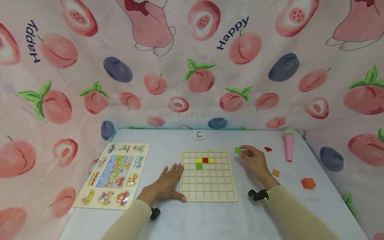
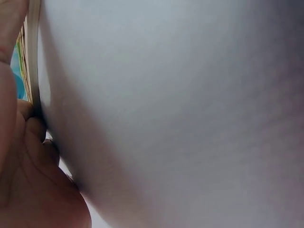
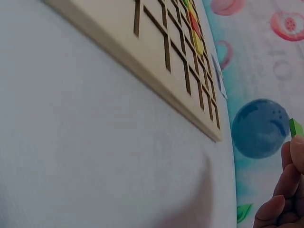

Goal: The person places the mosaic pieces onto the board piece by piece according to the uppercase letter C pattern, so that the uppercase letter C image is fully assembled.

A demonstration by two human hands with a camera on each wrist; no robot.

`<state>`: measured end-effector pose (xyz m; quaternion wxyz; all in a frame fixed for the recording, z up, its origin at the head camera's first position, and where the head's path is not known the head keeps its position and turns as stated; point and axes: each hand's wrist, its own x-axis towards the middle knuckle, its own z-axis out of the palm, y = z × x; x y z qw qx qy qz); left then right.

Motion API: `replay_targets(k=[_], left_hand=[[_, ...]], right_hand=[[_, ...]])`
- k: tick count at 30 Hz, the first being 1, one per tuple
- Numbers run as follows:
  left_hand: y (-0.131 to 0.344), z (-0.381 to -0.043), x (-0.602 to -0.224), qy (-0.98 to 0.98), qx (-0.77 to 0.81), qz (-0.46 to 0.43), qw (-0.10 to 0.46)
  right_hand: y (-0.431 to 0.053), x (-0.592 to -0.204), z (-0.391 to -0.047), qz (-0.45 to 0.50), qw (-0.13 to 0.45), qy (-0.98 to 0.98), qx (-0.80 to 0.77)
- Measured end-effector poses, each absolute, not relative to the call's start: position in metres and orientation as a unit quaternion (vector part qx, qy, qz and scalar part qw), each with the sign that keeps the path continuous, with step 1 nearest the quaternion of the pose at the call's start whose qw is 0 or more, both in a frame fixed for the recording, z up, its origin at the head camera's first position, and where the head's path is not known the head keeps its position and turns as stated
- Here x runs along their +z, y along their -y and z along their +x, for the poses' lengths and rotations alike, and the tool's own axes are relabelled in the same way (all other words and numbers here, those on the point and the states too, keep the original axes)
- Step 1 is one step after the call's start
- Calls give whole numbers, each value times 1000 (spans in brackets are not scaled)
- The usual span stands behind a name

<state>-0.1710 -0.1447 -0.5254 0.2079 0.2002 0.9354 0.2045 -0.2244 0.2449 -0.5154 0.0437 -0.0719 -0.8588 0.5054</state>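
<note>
In the head view a wooden grid board (image 1: 220,186) lies mid-table, with a green square tile (image 1: 199,166), a red square tile (image 1: 205,160) and two yellow pieces (image 1: 211,160) in its upper cells. My left hand (image 1: 165,185) rests with spread fingers against the board's left edge. Right of the board, my right hand (image 1: 255,161) pinches a green square tile (image 1: 237,150) between thumb and fingers, above the table. That tile (image 3: 295,128) also shows at the right edge of the right wrist view. The left wrist view shows mostly white tabletop, with part of the left hand (image 2: 38,180).
On the left lies a vehicle picture puzzle (image 1: 102,196). A small pattern card (image 1: 199,134) sits behind the board. To the right are a red piece (image 1: 268,149), an orange tile (image 1: 276,173), an orange cube (image 1: 308,183) and a pink toy microphone (image 1: 289,148).
</note>
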Motion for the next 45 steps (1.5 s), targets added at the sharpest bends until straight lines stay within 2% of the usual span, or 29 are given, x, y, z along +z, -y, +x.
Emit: replay_targets(k=[10,20,37,45], left_hand=[[145,-170,-527,-935,214,195,204],[145,-171,-531,-935,212,196,205],[147,-173,-534,-935,211,201,201],[147,-172,-535,-934,216,203,199]], right_hand=[[-220,-520,-218,-39,50,833,550],[-191,-523,-211,-63,21,836,545],[-120,-534,-191,47,-28,854,517],[-105,-540,-186,56,-34,887,457]])
